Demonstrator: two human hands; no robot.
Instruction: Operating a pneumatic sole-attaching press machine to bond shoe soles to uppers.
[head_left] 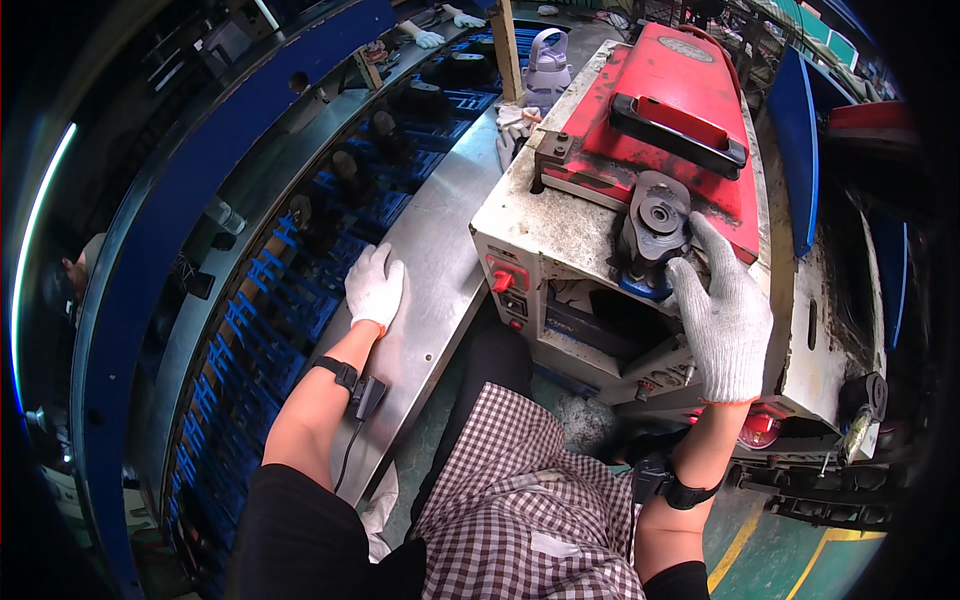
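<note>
My left hand [375,287], in a white knit glove, lies on the bare metal ledge [437,225] beside the conveyor, its fingers laid down and nothing visible in them. My right hand [725,315], gloved the same way, is at the front of a machine with a red cover [675,85]. Its thumb and index finger are apart, at the right edge of a dark grey part with a round centre [660,213]. The fingertips seem to touch that part; its underside is hidden. A blue piece [645,285] shows just below it.
A black handle [678,135] crosses the red cover. A red switch [503,280] is on the machine's front. Left of the ledge runs a conveyor with blue racks [265,290]. Loose gloves [515,125] and a lilac bottle [548,65] stand behind. Other gloved hands [428,39] show far off.
</note>
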